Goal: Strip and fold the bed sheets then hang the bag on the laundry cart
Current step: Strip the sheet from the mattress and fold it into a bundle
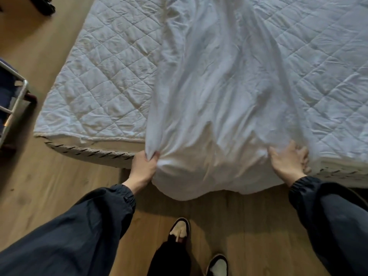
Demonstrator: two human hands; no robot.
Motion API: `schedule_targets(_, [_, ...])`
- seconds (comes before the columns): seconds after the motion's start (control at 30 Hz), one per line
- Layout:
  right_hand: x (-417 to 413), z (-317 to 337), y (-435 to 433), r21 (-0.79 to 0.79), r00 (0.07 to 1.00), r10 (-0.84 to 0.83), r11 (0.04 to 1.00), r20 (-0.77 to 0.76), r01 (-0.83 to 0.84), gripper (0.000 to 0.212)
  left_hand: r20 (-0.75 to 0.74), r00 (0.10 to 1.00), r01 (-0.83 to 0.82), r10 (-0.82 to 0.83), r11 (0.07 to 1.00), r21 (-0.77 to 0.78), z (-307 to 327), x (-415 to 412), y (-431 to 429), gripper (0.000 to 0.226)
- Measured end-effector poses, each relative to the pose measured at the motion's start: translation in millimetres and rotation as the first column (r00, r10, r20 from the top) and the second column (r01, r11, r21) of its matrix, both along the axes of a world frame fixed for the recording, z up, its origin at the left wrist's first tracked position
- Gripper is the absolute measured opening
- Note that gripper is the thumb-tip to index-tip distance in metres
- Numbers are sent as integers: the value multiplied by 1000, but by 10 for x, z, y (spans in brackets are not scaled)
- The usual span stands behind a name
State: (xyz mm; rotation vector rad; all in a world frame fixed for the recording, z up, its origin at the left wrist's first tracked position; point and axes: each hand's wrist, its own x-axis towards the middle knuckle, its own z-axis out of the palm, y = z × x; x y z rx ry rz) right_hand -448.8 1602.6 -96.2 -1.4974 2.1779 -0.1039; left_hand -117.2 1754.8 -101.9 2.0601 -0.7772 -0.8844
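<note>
White cotton fills most of the view: one loose sheet point(215, 92) lies bunched in a long ridge down the middle of one bed point(103, 80), over a quilted pad whose diamond stitching shows on both sides. The sheet's near end spills over the foot of the bed and hangs toward the wooden floor point(39, 196). Two hands reach forward from dark sleeves, one at each side of that hanging end. The left hand point(142, 168) is closed in a fist around a gathered point of the sheet at the bed's edge. The right hand point(289, 160) is spread, fingers apart, lying on the sheet's right side at the bed's edge; whether it grips any cloth cannot be told. The sheet sags in a rounded fold between the two hands. Two shoes point(179, 230) stand on the floor below. One metal cart frame point(18, 96) shows at the left edge, beside the bed's corner.
</note>
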Motion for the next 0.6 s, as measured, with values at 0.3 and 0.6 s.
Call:
schedule_targets(0.3, [-115,-31,-28,-48,999,35,998,16,-34,63,329,941,-136,80,979,150,119,724,-111,27])
schedule_targets(0.6, [45,-45,-196,-18,978,-105,994,180,110,42,316,947,-103,59,987,124,72,428,-519,42])
